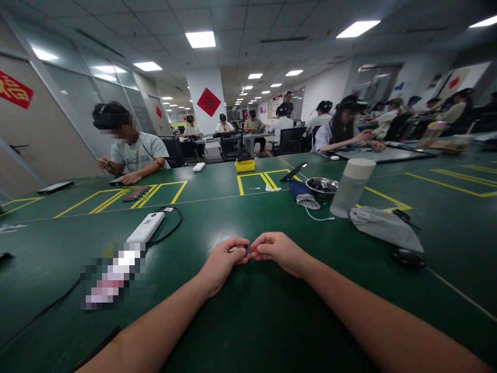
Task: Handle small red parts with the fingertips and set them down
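Observation:
Just above the green table (217, 331), my two hands face each other near the middle of the view, their fingertips almost meeting. My left hand (227, 261) is closed in a pinch around a small dark object (246, 248), mostly covered by the fingers. A small orange-red object (254, 249) shows between the thumb and fingers of my right hand (277, 251), which is also pinched. Both objects are too small to identify, and a narrow gap separates them.
A white device (146, 228) with a black cable lies left. To the right are a metal bowl (322, 186), a frosted bottle (352, 187), a grey pouch (384, 226) and a black mouse (408, 258). A yellow box (245, 166) stands farther back; people sit across the table.

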A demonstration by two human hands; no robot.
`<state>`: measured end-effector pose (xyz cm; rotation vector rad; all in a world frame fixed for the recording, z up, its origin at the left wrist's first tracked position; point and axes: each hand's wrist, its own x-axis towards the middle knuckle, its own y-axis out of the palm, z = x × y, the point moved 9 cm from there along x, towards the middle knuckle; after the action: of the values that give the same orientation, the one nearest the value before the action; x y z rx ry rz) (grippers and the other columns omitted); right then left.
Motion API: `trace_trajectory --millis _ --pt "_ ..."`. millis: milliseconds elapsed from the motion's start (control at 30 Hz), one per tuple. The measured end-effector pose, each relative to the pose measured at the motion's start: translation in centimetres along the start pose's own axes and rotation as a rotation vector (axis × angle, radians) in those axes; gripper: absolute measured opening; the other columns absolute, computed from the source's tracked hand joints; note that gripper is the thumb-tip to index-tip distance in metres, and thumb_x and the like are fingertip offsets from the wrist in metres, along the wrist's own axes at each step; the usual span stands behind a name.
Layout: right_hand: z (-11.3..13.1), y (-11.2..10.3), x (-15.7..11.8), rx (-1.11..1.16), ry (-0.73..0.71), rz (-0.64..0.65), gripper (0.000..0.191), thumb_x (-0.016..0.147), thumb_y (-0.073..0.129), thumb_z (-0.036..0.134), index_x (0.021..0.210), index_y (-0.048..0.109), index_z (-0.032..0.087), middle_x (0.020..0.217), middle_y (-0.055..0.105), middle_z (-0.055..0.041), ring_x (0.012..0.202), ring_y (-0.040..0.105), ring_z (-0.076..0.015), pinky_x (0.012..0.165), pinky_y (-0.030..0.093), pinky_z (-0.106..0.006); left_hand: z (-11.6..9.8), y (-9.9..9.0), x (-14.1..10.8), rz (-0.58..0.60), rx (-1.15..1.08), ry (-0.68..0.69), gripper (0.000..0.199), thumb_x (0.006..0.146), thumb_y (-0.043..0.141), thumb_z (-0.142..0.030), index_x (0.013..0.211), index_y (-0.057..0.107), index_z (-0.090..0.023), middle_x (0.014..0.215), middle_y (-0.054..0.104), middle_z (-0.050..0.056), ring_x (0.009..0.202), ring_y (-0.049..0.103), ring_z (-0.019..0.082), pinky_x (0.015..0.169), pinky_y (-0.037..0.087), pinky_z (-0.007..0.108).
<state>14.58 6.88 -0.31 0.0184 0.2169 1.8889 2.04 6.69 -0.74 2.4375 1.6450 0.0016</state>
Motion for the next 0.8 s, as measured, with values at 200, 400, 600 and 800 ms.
trace_trajectory --millis 200,400,600,800 --pt "0.2 0.4 -0.1 -0.051 -0.036 0.026 0.018 0.066 0.071 0.018 0.082 0.065 0.011 0.074 0.069 -0.0061 0.068 0.065 -0.0132 0.069 0.051 -0.027 -0.8 0.3 -0.4 0.01 0.154 0.051 0.023 0.074 0.064 -0.014 0.097 0.062 -0.015 0.084 0.066 0.005 0.073 0.065 0.012 0.068 0.05 0.022" --pt "-0.1 0.2 0.1 -0.004 -0.024 0.03 0.019 0.067 0.071 0.021 0.081 0.065 0.011 0.073 0.069 -0.0064 0.069 0.067 -0.0151 0.071 0.052 -0.028 0.2 0.3 0.2 0.051 0.017 -0.007 0.022 0.08 0.059 -0.017 0.103 0.061 -0.015 0.096 0.067 0.01 0.082 0.067 0.015 0.076 0.053 0.025" --pt "-0.1 0.1 0.1 0.02 -0.008 0.024 0.018 0.068 0.07 0.02 0.082 0.065 0.01 0.077 0.069 -0.0082 0.075 0.068 -0.0171 0.075 0.052 -0.03 0.1 0.1 0.1 0.025 0.024 0.012 0.029 0.078 0.063 -0.016 0.107 0.062 -0.015 0.096 0.068 0.009 0.085 0.068 0.017 0.079 0.052 0.026" --pt "0.3 0.2 -0.2 -0.042 -0.047 0.031 0.021 0.067 0.072 0.022 0.084 0.064 0.011 0.075 0.069 -0.0064 0.07 0.066 -0.0145 0.071 0.051 -0.028 -0.5 0.3 -0.1 0.027 0.107 0.059 0.03 0.076 0.065 -0.018 0.106 0.064 -0.015 0.088 0.069 0.007 0.077 0.066 0.014 0.072 0.052 0.025"
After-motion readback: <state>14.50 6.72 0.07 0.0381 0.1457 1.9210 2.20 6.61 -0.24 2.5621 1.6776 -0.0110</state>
